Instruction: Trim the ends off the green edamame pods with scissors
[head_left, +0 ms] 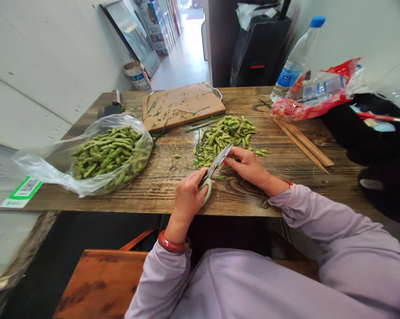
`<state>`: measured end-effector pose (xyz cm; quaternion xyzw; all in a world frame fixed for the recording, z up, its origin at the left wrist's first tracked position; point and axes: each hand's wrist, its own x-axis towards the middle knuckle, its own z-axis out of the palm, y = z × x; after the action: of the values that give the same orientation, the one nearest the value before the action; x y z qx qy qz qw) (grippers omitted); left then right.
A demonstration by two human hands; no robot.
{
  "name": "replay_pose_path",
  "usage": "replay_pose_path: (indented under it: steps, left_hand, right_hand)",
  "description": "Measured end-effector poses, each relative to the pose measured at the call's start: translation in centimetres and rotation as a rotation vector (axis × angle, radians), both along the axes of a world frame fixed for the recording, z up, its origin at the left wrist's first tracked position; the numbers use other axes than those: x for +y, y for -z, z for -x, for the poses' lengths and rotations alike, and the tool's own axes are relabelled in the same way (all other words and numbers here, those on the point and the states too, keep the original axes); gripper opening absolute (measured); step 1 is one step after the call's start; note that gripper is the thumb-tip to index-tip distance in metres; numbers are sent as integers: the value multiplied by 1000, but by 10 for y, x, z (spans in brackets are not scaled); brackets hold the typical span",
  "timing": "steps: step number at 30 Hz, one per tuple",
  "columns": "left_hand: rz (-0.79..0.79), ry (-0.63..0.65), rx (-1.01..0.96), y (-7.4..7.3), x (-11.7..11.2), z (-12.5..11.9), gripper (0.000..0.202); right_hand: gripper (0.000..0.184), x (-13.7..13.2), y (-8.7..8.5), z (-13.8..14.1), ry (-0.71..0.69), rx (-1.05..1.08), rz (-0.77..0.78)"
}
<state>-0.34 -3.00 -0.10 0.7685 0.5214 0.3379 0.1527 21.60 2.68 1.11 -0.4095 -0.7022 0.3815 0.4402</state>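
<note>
My left hand (190, 193) is wrapped round the pale green handles of a pair of scissors (216, 165), whose blades point up and to the right. At the blade tips, my right hand (248, 167) is closed in a pinch; whatever is between its fingertips is too small and covered to make out. Just beyond both hands lies a loose pile of green edamame pods (231, 130) on the wooden table (160, 190). Off to the left, a clear plastic bag (58, 166) lies open with many more edamame pods (108, 150) in it.
A wooden cutting board (183, 104) with green scraps lies at the back. To the right are flat wooden sticks (302, 141), a water bottle (291, 66), red plastic packaging (319, 95) and a black bag (382, 155). A green-and-white tag (22, 192) sits at the left edge.
</note>
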Motion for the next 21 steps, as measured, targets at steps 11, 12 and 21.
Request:
replay_pose_path:
  steps: [11, 12, 21]
  left_hand:
    - [27, -220, -269, -6, 1, -1, 43]
    - [25, -214, -269, -6, 1, -1, 43]
    - [29, -184, -273, -5, 2, -1, 44]
  right_hand:
    - [32, 9, -3, -6, 42, 348, 379]
    - [32, 12, -5, -10, 67, 437, 424]
    - [46, 31, -6, -32, 195, 322, 315]
